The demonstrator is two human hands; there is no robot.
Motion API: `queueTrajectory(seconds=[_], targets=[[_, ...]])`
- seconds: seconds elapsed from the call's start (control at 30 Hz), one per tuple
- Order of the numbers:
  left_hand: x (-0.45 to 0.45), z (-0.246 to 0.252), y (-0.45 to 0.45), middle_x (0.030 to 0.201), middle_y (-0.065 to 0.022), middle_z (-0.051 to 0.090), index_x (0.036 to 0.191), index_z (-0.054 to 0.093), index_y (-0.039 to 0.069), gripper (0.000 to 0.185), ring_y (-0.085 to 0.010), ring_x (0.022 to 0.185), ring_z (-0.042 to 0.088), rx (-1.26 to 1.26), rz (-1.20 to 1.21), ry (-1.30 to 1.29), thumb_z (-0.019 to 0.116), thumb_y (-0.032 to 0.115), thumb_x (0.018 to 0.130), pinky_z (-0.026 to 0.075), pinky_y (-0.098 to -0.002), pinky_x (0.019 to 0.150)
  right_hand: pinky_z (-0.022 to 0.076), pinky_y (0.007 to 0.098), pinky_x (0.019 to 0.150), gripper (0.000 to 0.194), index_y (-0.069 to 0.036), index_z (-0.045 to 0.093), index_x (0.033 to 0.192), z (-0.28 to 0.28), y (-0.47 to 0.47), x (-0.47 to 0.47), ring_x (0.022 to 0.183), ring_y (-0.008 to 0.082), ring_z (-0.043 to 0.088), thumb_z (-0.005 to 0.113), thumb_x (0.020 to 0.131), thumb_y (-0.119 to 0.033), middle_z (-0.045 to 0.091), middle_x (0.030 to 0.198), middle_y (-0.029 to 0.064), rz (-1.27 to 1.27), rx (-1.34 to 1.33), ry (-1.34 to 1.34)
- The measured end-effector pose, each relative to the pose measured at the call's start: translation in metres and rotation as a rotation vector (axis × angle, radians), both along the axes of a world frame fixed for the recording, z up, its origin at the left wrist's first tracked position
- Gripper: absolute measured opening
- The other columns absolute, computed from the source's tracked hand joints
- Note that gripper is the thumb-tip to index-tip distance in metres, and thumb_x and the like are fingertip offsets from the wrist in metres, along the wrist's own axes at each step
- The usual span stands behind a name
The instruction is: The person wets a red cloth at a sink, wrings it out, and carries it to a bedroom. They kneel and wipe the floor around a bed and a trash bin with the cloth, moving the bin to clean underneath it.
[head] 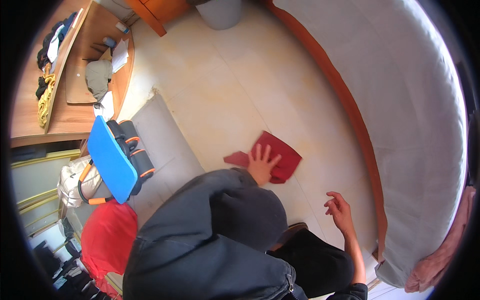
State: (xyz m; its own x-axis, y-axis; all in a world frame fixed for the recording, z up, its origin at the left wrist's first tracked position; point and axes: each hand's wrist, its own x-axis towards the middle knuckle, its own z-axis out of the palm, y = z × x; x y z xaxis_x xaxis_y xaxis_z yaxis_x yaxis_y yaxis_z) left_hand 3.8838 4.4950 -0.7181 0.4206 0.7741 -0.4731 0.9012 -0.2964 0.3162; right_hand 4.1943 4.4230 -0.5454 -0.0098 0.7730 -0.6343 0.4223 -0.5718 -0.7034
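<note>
A dark red cloth (288, 152) lies on the pale tiled floor (217, 108), partly folded, with one corner sticking out to the left. My left hand (260, 165) presses flat on top of it, fingers spread, the arm in a dark sleeve. The cloth's part beneath the palm is hidden. To the right, my right hand (337, 212) hangs in front of the bed, holding nothing, its fingers loosely bent and apart. My bent knee in black trousers (311, 262) shows below, between the two arms.
A bed with a grey-white sheet (405, 112) and orange-brown frame (348, 101) curves along the right. At left stand a blue-padded exercise device (112, 157), a red bag (110, 236) and a wooden desk (120, 82) with a cap (98, 78). A grey bin (221, 15) stands at the top.
</note>
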Motion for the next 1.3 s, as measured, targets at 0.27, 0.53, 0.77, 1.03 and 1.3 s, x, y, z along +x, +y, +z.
queueTrajectory(seconds=[0.27, 0.53, 0.77, 1.03, 1.3], targets=[[-0.143, -0.036, 0.092, 0.121, -0.0304, 0.060, 0.156, 0.023, 0.010, 0.084, -0.0472, 0.090, 0.066, 0.247, 0.553, 0.378, 0.055, 0.055, 0.093, 0.054, -0.0535, 0.078, 0.0486, 0.0250, 0.064, 0.027, -0.005, 0.061, 0.122, -0.024, -0.040, 0.036, 0.069, 0.0121, 0.063, 0.054, 0.097, -0.012, 0.068, 0.086, 0.0067, -0.112, -0.025, 0.020], [0.046, -0.034, 0.110, 0.096, -0.0251, 0.067, 0.152, 0.012, -0.008, 0.097, -0.0383, 0.081, 0.067, 0.051, 0.167, -0.079, 0.063, 0.045, 0.090, 0.054, -0.0479, 0.069, 0.0480, 0.0248, 0.064, 0.027, -0.006, 0.062, 0.122, -0.029, -0.064, 0.034, 0.069, 0.0112, 0.063, 0.054, 0.097, -0.013, 0.069, 0.088, 0.0058, -0.160, -0.046, 0.071], [0.083, -0.033, 0.035, 0.107, -0.0202, 0.067, 0.128, 0.055, 0.006, 0.037, -0.0374, 0.091, 0.067, 0.044, -0.548, -0.452, 0.052, 0.021, 0.095, 0.055, -0.0475, 0.076, 0.0477, 0.0236, 0.062, 0.027, -0.006, 0.061, 0.122, -0.043, -0.027, 0.031, 0.069, 0.0110, 0.063, 0.054, 0.097, -0.012, 0.068, 0.089, 0.0055, -0.151, 0.038, 0.143], [-0.063, 0.051, 0.190, 0.110, -0.0211, 0.069, 0.112, 0.069, 0.005, 0.034, -0.0399, 0.103, 0.064, -0.052, -0.106, -0.269, 0.054, 0.030, 0.095, 0.050, -0.0455, 0.091, 0.0489, 0.0270, 0.064, 0.026, -0.009, 0.063, 0.119, -0.085, -0.026, 0.022, 0.070, 0.0127, 0.063, 0.054, 0.096, -0.016, 0.068, 0.088, 0.0052, -0.154, 0.057, 0.212], [-0.040, 0.112, 0.093, 0.146, -0.0221, 0.045, 0.144, 0.042, 0.002, 0.062, -0.0339, 0.131, 0.048, -0.004, -0.383, -0.403, 0.064, 0.022, 0.090, 0.040, -0.0419, 0.109, 0.0519, 0.0312, 0.070, 0.028, -0.007, 0.061, 0.121, -0.103, -0.038, -0.023, 0.072, 0.0168, 0.065, 0.051, 0.097, -0.016, 0.068, 0.090, 0.0089, 0.033, 0.083, 0.216]])
